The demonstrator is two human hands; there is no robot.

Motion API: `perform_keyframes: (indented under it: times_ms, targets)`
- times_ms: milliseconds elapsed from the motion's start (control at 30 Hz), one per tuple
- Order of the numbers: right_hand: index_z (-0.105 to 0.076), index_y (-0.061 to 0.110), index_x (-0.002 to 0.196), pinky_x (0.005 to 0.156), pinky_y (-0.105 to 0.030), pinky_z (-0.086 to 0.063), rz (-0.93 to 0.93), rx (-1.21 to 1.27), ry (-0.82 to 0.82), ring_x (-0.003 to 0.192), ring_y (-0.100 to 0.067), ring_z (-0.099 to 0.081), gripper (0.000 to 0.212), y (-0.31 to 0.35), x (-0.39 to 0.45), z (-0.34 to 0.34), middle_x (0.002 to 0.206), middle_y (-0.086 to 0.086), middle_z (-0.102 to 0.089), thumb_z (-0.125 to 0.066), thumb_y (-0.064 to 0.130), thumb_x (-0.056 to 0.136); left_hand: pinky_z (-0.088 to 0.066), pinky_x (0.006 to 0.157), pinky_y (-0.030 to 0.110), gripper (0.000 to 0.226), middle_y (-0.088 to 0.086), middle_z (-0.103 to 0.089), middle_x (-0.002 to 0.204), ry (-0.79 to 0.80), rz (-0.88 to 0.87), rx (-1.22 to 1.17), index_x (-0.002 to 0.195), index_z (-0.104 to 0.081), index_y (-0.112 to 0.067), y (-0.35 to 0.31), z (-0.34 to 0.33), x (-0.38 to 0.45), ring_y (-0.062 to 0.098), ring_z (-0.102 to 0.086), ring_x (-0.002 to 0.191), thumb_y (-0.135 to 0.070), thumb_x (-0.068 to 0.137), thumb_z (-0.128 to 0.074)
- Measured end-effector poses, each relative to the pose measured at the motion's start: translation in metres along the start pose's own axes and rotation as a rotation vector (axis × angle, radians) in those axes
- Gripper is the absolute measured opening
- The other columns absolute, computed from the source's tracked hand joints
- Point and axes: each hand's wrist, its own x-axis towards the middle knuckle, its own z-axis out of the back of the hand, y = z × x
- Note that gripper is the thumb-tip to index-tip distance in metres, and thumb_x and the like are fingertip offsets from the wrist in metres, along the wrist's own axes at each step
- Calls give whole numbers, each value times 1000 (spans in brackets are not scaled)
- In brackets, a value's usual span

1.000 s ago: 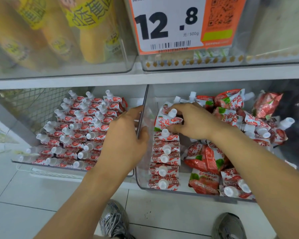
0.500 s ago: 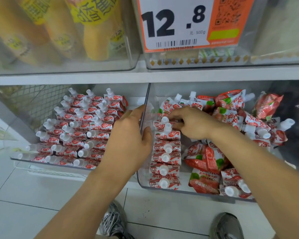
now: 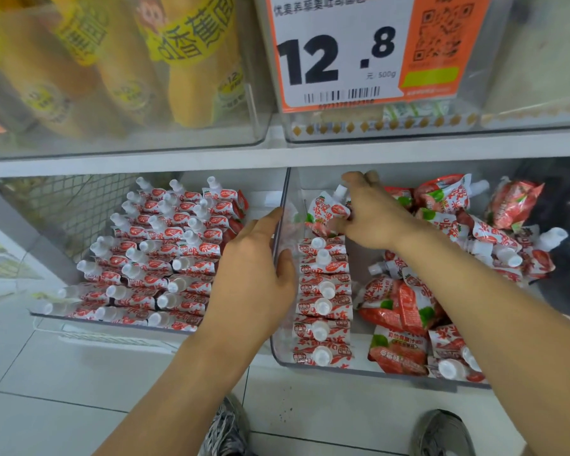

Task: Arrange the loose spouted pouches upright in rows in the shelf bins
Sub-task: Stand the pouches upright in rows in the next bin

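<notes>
Upper shelf has a clear bin of yellow banana-label packs (image 3: 191, 60) at the left end, and an orange-and-white price tag (image 3: 359, 51) reading 12.8 with a QR code beside it. Down below, grey sneakers (image 3: 441, 432) on white floor tiles (image 3: 46, 373).

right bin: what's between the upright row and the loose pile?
Head view: mostly a bare strip of bin floor separates the upright row from the loose pile; farther back the right hand, holding a pouch, crosses it.
</notes>
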Motion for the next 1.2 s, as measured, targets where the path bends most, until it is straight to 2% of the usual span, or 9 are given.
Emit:
perform_keyframes:
  times_ms: [100,200,300,433,533,667,800,1000,1200]
  targets:
    - [-57,20,108,73,-25,-43,99,59,34,98,-21,-57,32,-2,2,-12,105,-1,-55,-73,37,86,-40,78,8,52,0,-65,118,-8,3,-7,136,-50,-25,0,-1,-1,16,-64,101,-8,87,-58]
    - [-59,18,108,86,-32,-48,150,-22,-25,98,-22,-57,21,0,1,-9,110,-5,-58,-67,28,91,-40,78,8,52,2,-64,118,-13,9,6,137,-50,-23,0,-2,-1,17,-63,103,-8,88,-58]
    - [-56,18,98,82,-37,-52,146,-20,-55,96,-26,-61,8,-4,3,-5,104,-8,-65,-60,12,94,-43,82,15,52,5,-62,122,-8,11,25,138,-49,-19,-2,-2,0,20,-63,105,-8,88,-58]
    - [-55,24,86,81,-39,-54,129,-6,51,93,-26,-63,20,-2,1,0,96,-6,-66,-57,5,92,-49,81,25,50,8,-63,117,-9,4,21,136,-51,-19,-3,-2,0,24,-64,97,-7,88,-57]
    - [-62,23,97,89,-43,-54,123,20,87,101,-24,-63,16,0,0,1,107,-4,-68,-59,8,93,-47,81,23,51,7,-62,118,-7,2,16,137,-50,-20,-3,-1,-1,24,-64,97,-7,88,-57]
    - [-70,19,108,96,-34,-51,122,94,109,106,-15,-63,18,1,-4,11,114,-1,-71,-63,12,93,-46,88,25,56,8,-58,127,4,10,34,141,-45,-19,-3,-1,-2,25,-61,106,-8,88,-58]
    - [-60,19,124,96,-38,-48,60,-153,-241,120,-27,-52,40,-1,-7,20,127,-10,-59,-60,6,86,-43,87,20,58,6,-55,131,13,9,28,143,-42,-20,-2,0,-3,23,-61,109,-9,89,-58]
    - [-44,8,137,100,-43,-44,-46,-425,-86,122,-35,-45,65,-12,-3,15,132,-15,-39,-74,27,82,-44,86,20,56,6,-56,130,17,-1,20,142,-43,-19,-2,0,-3,23,-62,105,-10,89,-57]
    - [-59,12,121,92,-40,-45,-18,-425,-100,115,-35,-49,40,-14,-7,25,122,-16,-51,-71,28,87,-41,85,18,57,6,-55,133,8,3,31,144,-41,-19,-3,-1,-3,22,-61,109,-12,89,-58]
